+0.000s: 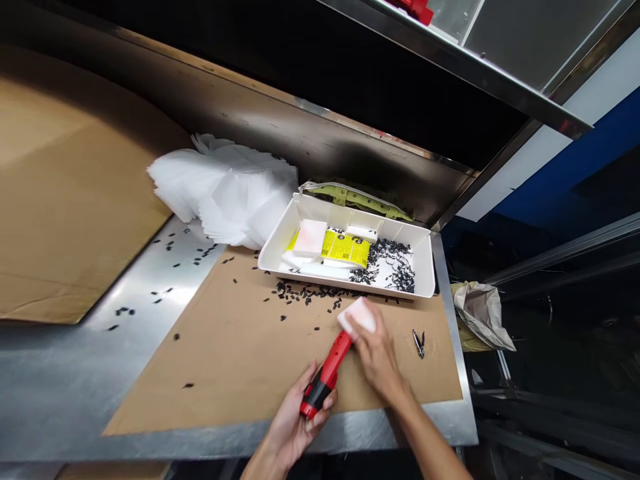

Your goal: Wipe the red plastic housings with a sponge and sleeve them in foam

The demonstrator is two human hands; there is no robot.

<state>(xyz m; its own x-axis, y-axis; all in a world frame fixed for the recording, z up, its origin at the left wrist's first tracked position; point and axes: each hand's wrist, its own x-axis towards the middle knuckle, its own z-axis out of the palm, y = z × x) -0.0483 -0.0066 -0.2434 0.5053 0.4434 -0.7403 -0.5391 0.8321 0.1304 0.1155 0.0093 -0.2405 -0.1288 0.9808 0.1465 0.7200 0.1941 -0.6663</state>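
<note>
In my left hand (299,415) lies a red and black handheld device (327,373), its fingers wrapped round the black lower part. The device points up and to the right. My right hand (375,347) grips a white sponge block (359,316), thumb and fingers closed on its sides. The sponge is against the device's upper end, which it partly hides. Beyond both hands stands a white bin (425,267) holding sponge blocks, yellow printed packets (345,248) and many small black pieces (395,263). Nail clippers (419,344) lie right of my right hand.
A cardboard sheet (225,373) covers part of the metal table (45,393), with small black pieces scattered over both. White foam sheets (240,193) are heaped at the back, beside a large cardboard box (65,187). A paper bag (483,313) hangs off the right edge.
</note>
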